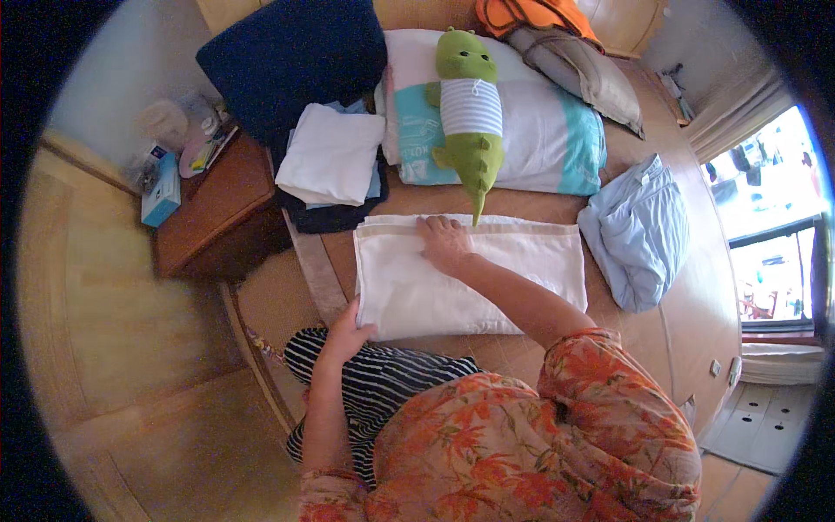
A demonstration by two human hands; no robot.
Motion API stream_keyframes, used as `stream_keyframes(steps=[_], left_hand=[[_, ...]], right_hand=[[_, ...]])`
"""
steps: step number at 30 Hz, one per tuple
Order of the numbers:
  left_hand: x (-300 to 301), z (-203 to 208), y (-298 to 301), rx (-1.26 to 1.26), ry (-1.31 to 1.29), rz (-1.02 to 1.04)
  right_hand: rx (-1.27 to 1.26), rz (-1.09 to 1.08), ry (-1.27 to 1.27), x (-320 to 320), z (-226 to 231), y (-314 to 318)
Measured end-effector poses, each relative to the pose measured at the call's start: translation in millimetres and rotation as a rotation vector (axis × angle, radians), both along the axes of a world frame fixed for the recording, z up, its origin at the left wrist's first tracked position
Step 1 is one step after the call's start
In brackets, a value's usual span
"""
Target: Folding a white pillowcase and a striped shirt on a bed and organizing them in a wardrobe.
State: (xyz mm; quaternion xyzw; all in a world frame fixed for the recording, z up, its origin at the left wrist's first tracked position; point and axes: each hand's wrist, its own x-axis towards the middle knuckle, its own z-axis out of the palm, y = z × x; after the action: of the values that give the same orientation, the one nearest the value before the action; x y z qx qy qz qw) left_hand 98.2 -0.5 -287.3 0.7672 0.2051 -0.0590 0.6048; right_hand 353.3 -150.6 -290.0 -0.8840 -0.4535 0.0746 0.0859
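In front of me lies a folded white cloth [470,287], a rectangle with a beige strip along its far side. My right hand [446,244] rests on it near the far edge, fingers lying on the fabric and slightly bent. At the near left corner, my left hand [346,333] takes the cloth's side edge between thumb and fingers; some of those fingers are partly hidden. Just beyond the cloth, the tail tip of a green plush toy [470,104] in a striped top reaches its far edge. The toy lies on a folded white and turquoise blanket [548,143].
Left of the blanket, a pile of folded clothes has a white garment [330,155] on top, with a dark blue cushion [291,65] behind. A crumpled light blue garment [639,230] lies right. A brown bedside cabinet [222,196] carries a tissue box [162,193]. A grey pillow [578,74] sits at the back.
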Motion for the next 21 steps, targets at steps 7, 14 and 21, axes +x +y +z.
stream_keyframes(steps=[7,14,21], left_hand=[[-2.4,-29.7,7.3,0.102,0.056,-0.035],[-0.3,-27.9,12.3,0.116,0.170,-0.064],[4.2,-15.6,-1.3,0.468,0.236,0.093]], right_hand=[[-0.191,0.056,0.053,15.6,14.5,17.6],[-0.080,-0.075,0.170,38.6,11.2,4.1],[0.082,-0.107,-0.103,25.4,-26.3,5.1]])
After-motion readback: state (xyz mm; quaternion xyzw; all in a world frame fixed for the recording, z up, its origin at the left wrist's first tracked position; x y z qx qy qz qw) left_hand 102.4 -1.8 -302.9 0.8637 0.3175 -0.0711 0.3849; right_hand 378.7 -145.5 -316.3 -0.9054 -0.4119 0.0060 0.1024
